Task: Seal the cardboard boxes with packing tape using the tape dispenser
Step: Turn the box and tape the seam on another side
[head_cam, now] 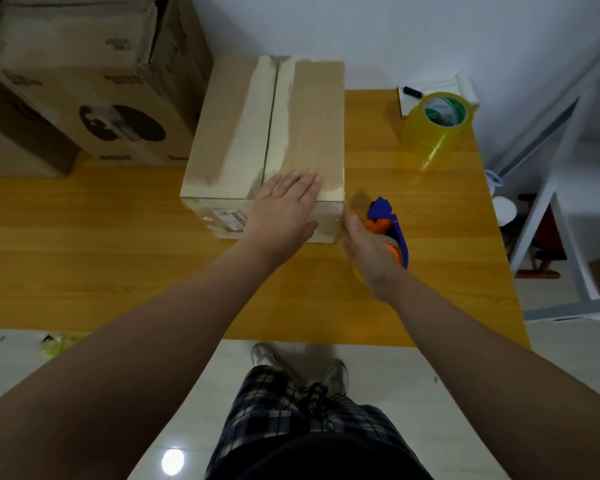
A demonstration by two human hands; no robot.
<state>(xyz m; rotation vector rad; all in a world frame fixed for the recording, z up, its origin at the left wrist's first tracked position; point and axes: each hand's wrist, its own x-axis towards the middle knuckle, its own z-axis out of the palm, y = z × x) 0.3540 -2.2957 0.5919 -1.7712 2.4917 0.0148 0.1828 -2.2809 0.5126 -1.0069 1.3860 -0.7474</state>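
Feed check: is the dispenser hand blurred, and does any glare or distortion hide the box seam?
Head view: the right hand and tape dispenser are motion-blurred; the left hand, flat on the cardboard box, is sharper. Head view: the strongest glare is a bright spot on the floor, far from the seam. Head view: wide-angle stretch shows toward the edges; the seam reads clearly.
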